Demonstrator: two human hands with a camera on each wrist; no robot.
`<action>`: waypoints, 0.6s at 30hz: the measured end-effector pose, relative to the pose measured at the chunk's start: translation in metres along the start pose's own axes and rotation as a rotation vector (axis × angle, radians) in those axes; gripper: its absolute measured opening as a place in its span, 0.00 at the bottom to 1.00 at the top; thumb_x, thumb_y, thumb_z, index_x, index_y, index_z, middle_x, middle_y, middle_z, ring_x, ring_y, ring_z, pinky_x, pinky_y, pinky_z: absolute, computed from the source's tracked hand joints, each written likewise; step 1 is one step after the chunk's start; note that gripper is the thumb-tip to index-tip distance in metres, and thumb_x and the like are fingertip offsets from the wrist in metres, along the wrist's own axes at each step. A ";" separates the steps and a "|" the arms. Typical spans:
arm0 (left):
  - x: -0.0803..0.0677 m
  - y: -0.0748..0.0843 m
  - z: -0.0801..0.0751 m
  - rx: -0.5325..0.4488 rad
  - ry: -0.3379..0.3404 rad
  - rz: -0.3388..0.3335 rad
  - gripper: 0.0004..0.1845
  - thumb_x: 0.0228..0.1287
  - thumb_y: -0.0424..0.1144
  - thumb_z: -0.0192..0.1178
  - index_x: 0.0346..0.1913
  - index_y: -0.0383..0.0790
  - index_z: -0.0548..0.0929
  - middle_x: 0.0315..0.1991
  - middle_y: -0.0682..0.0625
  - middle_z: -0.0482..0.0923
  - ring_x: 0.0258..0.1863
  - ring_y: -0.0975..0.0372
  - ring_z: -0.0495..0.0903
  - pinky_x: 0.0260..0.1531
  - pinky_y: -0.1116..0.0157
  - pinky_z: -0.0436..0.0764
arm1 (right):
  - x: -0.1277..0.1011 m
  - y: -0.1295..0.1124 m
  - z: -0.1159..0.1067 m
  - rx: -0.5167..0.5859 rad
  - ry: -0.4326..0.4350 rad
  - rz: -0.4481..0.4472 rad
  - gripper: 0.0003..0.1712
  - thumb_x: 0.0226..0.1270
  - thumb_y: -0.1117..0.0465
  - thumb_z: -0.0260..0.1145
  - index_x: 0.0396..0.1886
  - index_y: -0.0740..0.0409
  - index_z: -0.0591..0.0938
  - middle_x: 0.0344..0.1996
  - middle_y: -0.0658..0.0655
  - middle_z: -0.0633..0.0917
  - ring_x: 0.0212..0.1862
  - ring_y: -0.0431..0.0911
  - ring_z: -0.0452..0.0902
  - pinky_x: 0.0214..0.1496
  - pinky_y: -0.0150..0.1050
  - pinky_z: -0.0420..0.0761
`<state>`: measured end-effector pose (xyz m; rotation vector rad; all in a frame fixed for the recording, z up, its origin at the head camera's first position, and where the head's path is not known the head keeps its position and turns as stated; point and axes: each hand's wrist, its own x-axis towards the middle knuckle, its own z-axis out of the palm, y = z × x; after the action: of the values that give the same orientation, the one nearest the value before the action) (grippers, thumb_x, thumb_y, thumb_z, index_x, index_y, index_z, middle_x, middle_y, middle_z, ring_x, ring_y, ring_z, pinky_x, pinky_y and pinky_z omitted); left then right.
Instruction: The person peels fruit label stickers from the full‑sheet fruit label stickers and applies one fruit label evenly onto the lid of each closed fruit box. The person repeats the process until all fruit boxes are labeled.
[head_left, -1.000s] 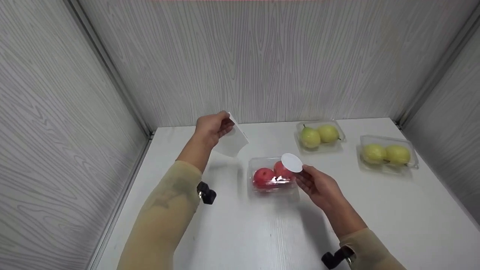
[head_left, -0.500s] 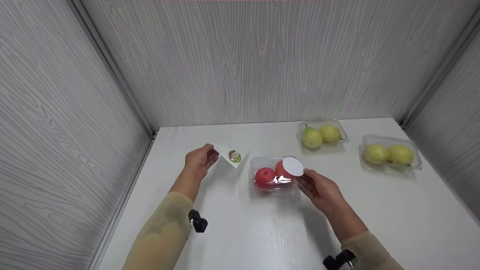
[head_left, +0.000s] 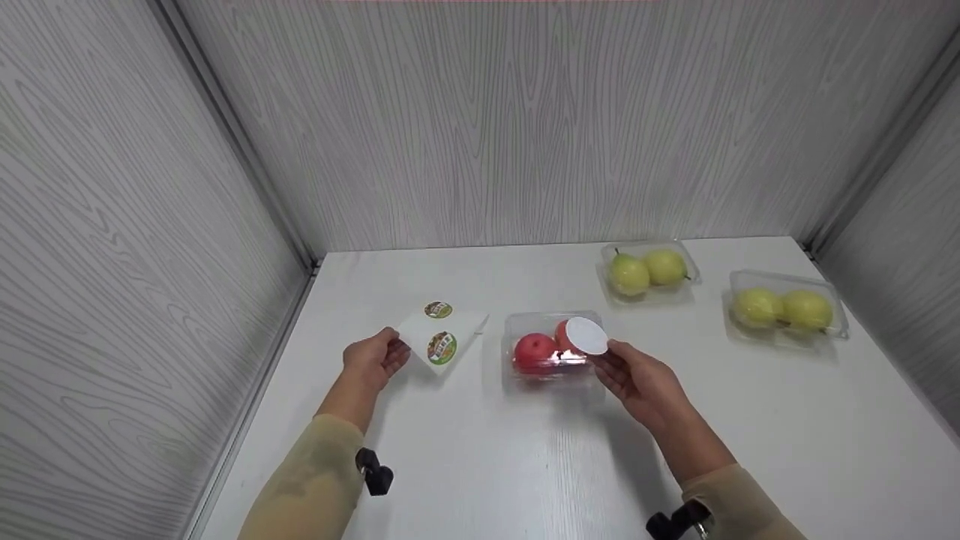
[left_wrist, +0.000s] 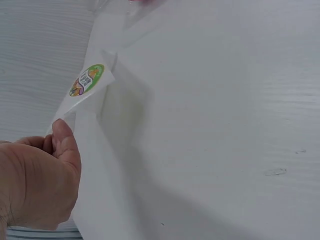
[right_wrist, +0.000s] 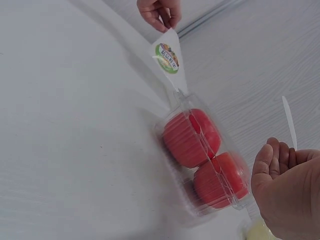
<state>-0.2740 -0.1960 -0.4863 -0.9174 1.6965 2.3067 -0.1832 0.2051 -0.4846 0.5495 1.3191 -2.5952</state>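
My left hand point(head_left: 373, 358) pinches the edge of a white sticker sheet point(head_left: 460, 324), which bears two oval, colourful printed stickers and hangs tilted low over the table. In the left wrist view, one sticker point(left_wrist: 87, 80) shows near the sheet's corner. Between thumb and fingers my right hand point(head_left: 637, 379) holds a round sticker point(head_left: 586, 335) with its white side facing the head camera; its other side is hidden there. Below and left of that hand, a clear plastic clamshell box point(head_left: 529, 322) with two red apples point(right_wrist: 192, 138) stands on the table, its lid closed.
Two more clear boxes, each with two yellow-green pears, stand at the back right: one box point(head_left: 651, 294) near the rear wall, another box point(head_left: 787, 280) nearer the right wall. Wood-grain panels point(head_left: 525, 120) enclose the white table point(head_left: 480, 465) at the back and sides.
My left hand has come down and towards me, to the left, with the sticker sheet, whose printed side now shows. The right hand with the round sticker has barely moved.
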 end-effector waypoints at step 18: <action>-0.004 -0.035 -0.033 -0.030 0.075 -0.043 0.22 0.78 0.32 0.58 0.68 0.24 0.73 0.58 0.33 0.80 0.51 0.52 0.87 0.59 0.60 0.83 | -0.001 0.001 0.001 -0.019 0.069 0.006 0.08 0.80 0.62 0.65 0.44 0.62 0.87 0.40 0.57 0.91 0.45 0.45 0.89 0.57 0.39 0.85</action>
<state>-0.2426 -0.2125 -0.5187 -1.0484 1.6570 2.3041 -0.1819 0.2038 -0.4847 0.6440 1.3588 -2.5784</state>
